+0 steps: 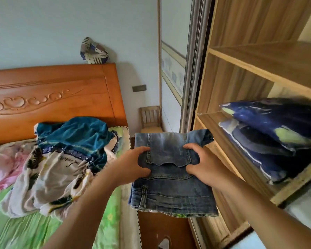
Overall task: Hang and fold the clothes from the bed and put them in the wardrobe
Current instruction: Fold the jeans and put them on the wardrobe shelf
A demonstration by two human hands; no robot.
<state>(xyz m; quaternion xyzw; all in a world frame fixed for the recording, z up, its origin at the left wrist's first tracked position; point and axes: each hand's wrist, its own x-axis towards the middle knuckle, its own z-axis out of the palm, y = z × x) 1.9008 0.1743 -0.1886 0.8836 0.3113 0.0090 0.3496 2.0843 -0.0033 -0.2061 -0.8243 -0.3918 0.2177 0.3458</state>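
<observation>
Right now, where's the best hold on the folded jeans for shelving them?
Mid-length at both side edges, where the left hand and right hand grip the folded jeans: coming in from each side keeps the floppy stack flat for the shelf.

Both hands (166, 163) grip folded jeans (171, 187) beside wardrobe (241, 56).

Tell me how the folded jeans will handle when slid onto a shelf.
The folded jeans look thick and fairly stiff: they hold a flat slab between the left hand and right hand, so probably won't flop. Several denim layers suggest some weight. Layered near edges may splay if pushed.
</observation>
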